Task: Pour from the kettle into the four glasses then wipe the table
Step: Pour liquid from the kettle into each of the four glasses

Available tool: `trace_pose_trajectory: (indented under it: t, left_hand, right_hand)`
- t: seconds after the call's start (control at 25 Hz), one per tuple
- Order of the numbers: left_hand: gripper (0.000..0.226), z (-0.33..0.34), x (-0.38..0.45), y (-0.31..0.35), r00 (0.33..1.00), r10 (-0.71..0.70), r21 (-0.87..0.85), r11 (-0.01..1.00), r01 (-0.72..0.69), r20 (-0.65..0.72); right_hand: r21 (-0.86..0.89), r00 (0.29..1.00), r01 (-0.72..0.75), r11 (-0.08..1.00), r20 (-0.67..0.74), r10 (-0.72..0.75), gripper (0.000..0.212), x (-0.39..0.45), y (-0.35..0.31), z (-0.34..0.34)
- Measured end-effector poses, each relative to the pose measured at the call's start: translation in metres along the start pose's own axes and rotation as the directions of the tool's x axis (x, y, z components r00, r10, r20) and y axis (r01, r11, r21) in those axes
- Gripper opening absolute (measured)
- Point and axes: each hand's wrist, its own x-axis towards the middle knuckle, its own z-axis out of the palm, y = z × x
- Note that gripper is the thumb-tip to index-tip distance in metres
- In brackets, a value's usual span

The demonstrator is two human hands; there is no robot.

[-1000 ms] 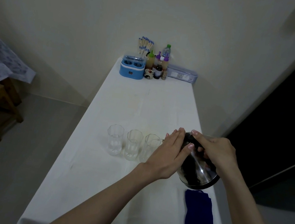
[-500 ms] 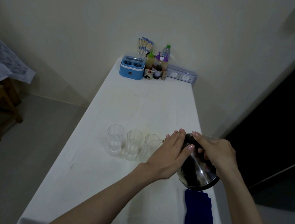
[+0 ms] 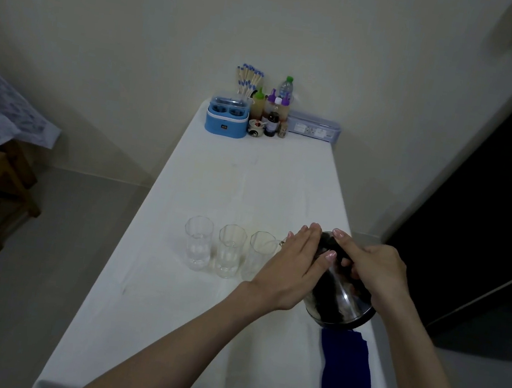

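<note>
Three glasses [image 3: 229, 251] show in a row across the middle of the table [image 3: 163, 329]; the fourth, if it stands at the right end of the row, is hidden behind the left hand [image 3: 295, 270]. The kettle [image 3: 338, 291] sits tilted toward the row at the right edge of the table, its spout just reaching the rim of the rightmost visible glass. Right hand [image 3: 375, 273] is curled closed round the dark handle at the top of the kettle. Left hand lies flat, fingers straight and together, pressed against the kettle's left side as a steady. Judgement: the metal body looks smooth and probably slippery, so the handle is the proper hold and the flat palm only guides the tilt; weight depends on the fill, which cannot be seen. Whether water is running cannot be told. The glasses are thin, tall and close together, likely light and easy to tip if the spout knocks a rim. A dark blue cloth [image 3: 349, 378] lies folded on the near right of the table, just beside the kettle base; soft and limp, it can be gathered anywhere for wiping.
</note>
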Motion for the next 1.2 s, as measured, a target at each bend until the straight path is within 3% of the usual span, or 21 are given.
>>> trace_pose_trajectory:
  t: [0.48,0.72,0.96,1.2]
  left_hand:
    - [0.066,0.000,0.000,0.003,1.000,-0.002,0.028,1.000,0.002,0.010]
    - [0.067,0.004,0.007,0.007,0.999,0.046,0.126,0.991,-0.046,0.005]
    - [0.090,0.014,0.017,0.021,0.991,0.132,0.233,0.964,-0.127,-0.006]
    - [0.090,0.028,0.031,0.028,0.992,0.126,0.195,0.972,-0.128,0.024]
  right_hand:
    - [0.088,0.999,-0.020,0.996,-0.028,0.022,0.058,0.005,0.016,0.006]
    - [0.279,0.994,-0.110,0.954,0.043,0.102,0.058,0.007,0.033,0.003]
    - [0.445,0.983,-0.182,0.877,0.117,0.145,0.040,0.003,0.037,-0.012]
    - [0.357,0.993,-0.113,0.927,0.056,0.099,0.047,0.020,0.043,-0.032]
